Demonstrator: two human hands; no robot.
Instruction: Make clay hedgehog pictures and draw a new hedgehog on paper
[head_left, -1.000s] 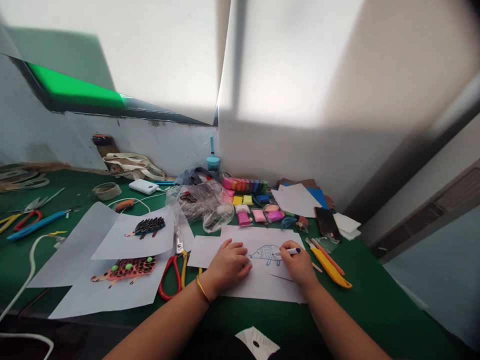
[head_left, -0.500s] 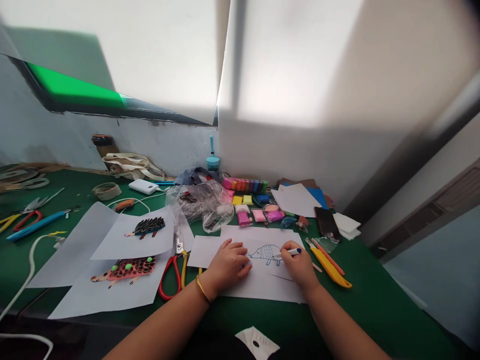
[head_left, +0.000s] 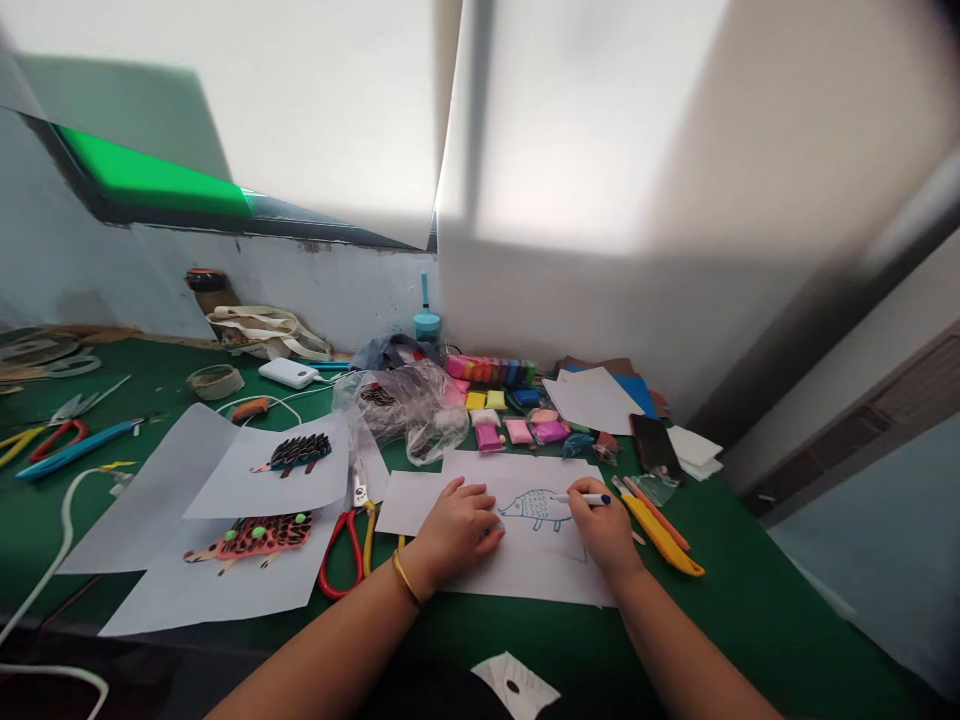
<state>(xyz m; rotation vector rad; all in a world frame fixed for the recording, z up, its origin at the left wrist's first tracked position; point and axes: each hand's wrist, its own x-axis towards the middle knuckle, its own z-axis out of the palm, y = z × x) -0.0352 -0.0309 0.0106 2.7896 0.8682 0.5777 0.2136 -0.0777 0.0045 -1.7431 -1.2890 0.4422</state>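
Daylight glows through white sheets (head_left: 585, 120), shadows soft, the right edge blurred and stretched

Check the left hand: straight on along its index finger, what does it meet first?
Likely the hedgehog drawing, just beyond the left hand. That's flat ink on paper; the first raised thing is probably the pen in the right hand. Height is unclear.

The left hand (head_left: 459, 530) is covering some paper (head_left: 529, 575); the right hand (head_left: 602, 525) is hiding the middle of the pen (head_left: 596, 499). Near the front edge of the table (head_left: 750, 610), a sheet (head_left: 225, 490) is overlapping a pink hedgehog (head_left: 270, 538); scissors (head_left: 69, 411) are running out of view leftward.
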